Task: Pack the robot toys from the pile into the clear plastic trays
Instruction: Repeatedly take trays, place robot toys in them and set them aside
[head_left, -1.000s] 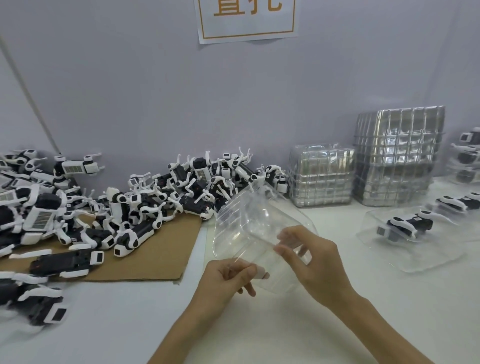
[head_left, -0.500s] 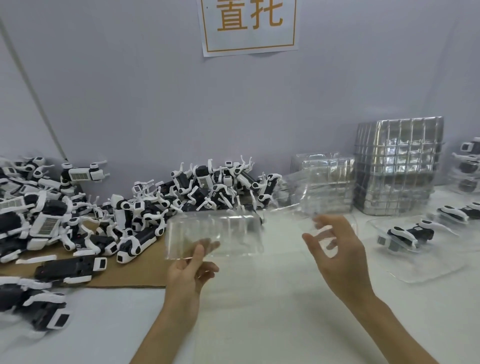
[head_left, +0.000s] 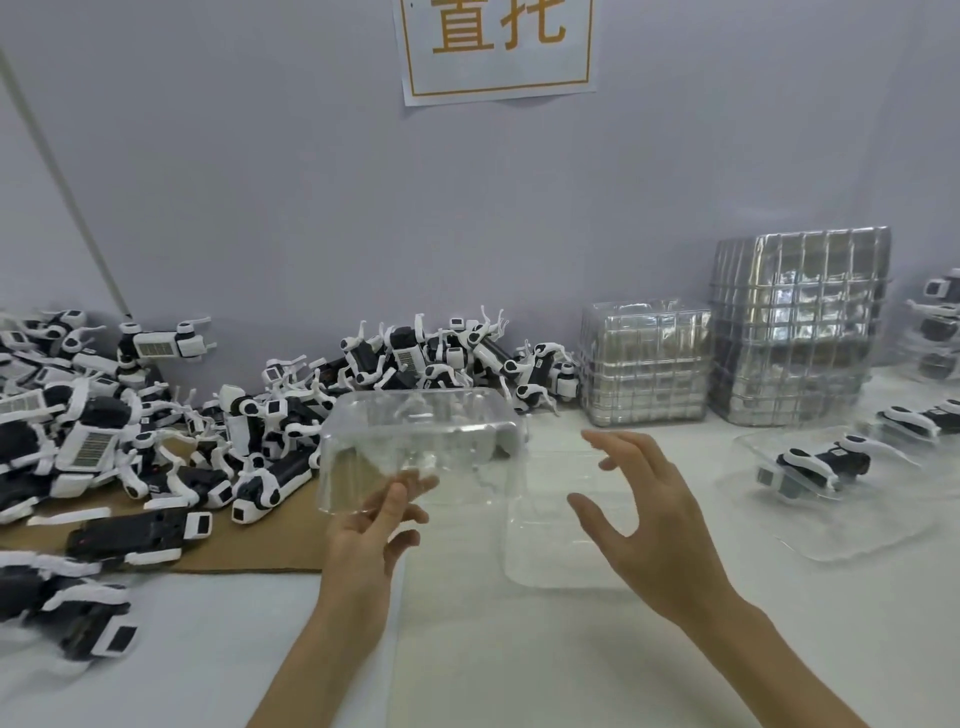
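Table (head_left: 467, 649): white; the flat tray (head_left: 540, 561), clear, is borne on it.
Pile of robot toys (head_left: 249, 415): black and white, heaped left of and behind the flat tray.
Cardboard sheet (head_left: 249, 553): laid under the pile, left of the flat tray.
Tray stacks (head_left: 800, 327): set behind and right of the flat tray.
Held tray (head_left: 415, 431): clear, raised off the table just left of the flat tray.
Packed tray (head_left: 831, 525): one toy is carried in it, right of the flat tray.
Right hand (head_left: 649, 519): spread wide above the flat tray, nothing held.
Left hand (head_left: 363, 540): the held tray's near edge is pinched.
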